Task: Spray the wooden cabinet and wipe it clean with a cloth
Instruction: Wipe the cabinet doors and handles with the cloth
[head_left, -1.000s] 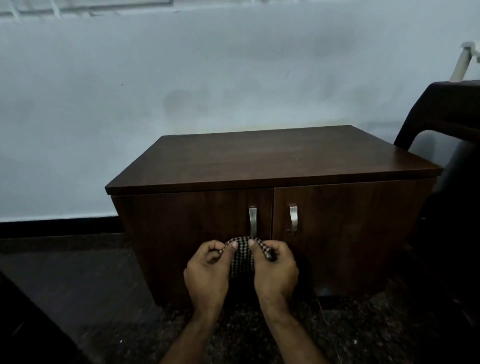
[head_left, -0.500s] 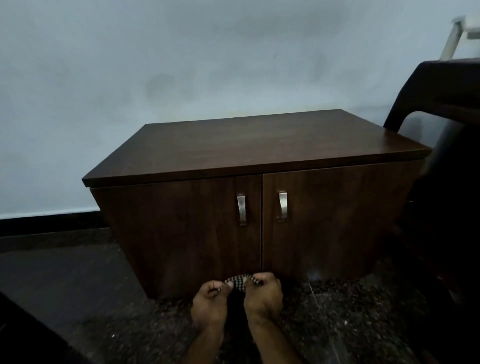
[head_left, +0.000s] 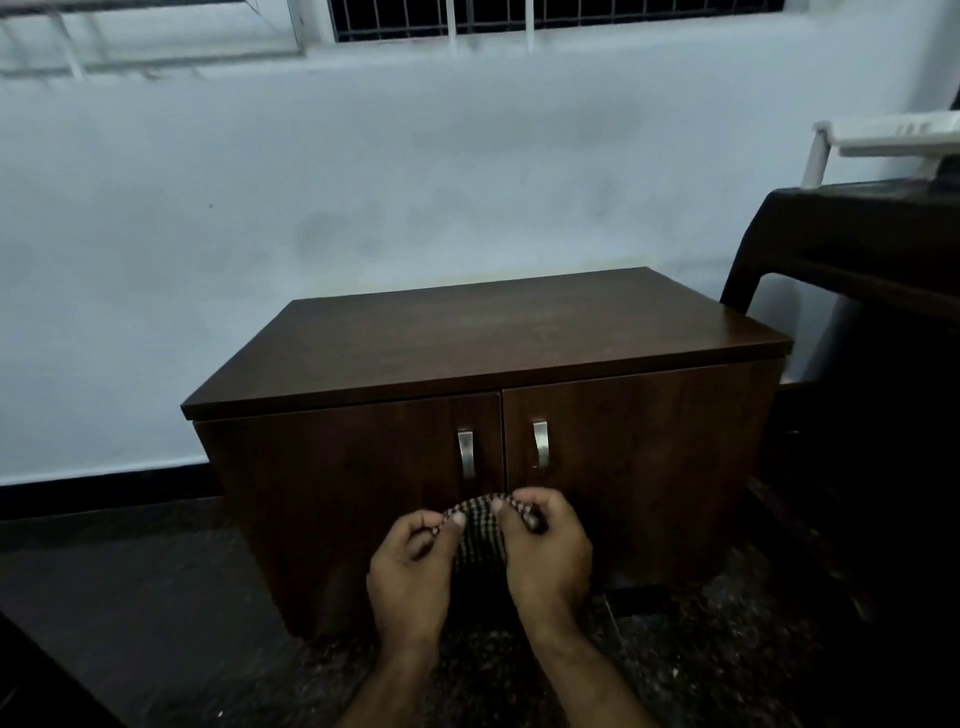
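Nearest, the left hand (head_left: 410, 569) and right hand (head_left: 545, 545) both pinch the top edge of a checked cloth (head_left: 480, 540), held up in front of the wooden cabinet (head_left: 467, 343). The step looks like readying the cloth: fold it into a flat pad, one face out, so it wipes evenly. Beyond, both cabinet doors are closed, the top bare; no spray bottle shows.

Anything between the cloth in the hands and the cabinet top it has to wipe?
Nothing visible: both hands pinch the checked cloth before the doors, and the cabinet top is bare.
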